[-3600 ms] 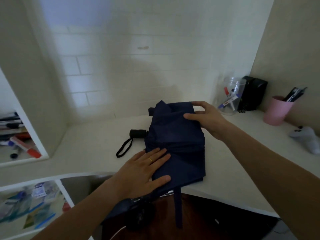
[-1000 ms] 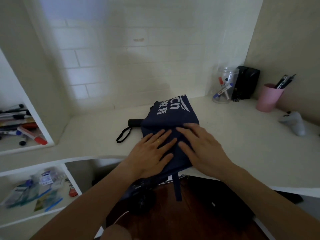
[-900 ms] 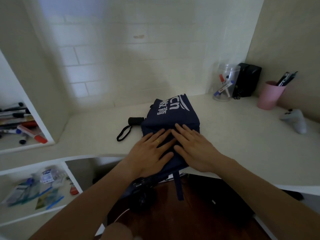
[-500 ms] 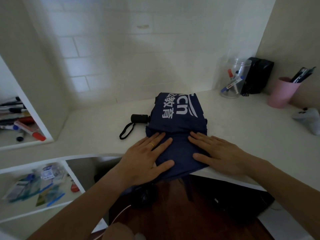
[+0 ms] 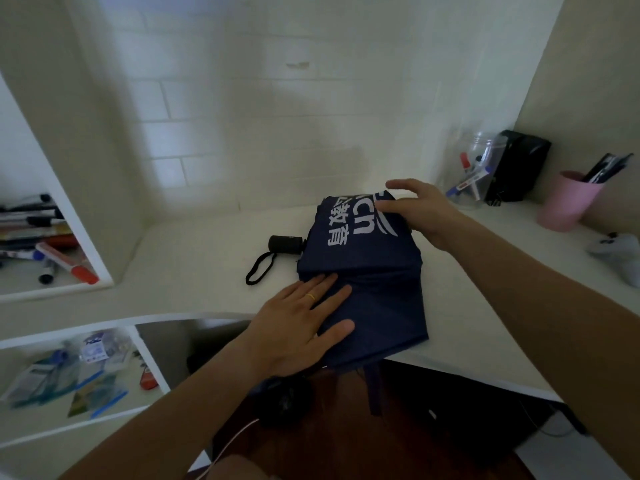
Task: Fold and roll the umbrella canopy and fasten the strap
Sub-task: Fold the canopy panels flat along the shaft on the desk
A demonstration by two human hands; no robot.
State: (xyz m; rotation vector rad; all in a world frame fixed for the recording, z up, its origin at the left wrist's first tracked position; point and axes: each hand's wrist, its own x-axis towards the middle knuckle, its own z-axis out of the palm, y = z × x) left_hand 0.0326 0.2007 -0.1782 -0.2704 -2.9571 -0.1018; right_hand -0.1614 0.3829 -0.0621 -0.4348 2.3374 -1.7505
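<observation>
Navy canopy (image 5: 374, 271) under left hand (image 5: 298, 327) flat, right hand (image 5: 420, 211) pinching far edge.

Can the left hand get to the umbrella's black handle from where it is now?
Probably yes. The left hand lies flat on the near part of the canopy, and the handle sticks out on the desk just beyond its fingers, with nothing lying between them.
</observation>
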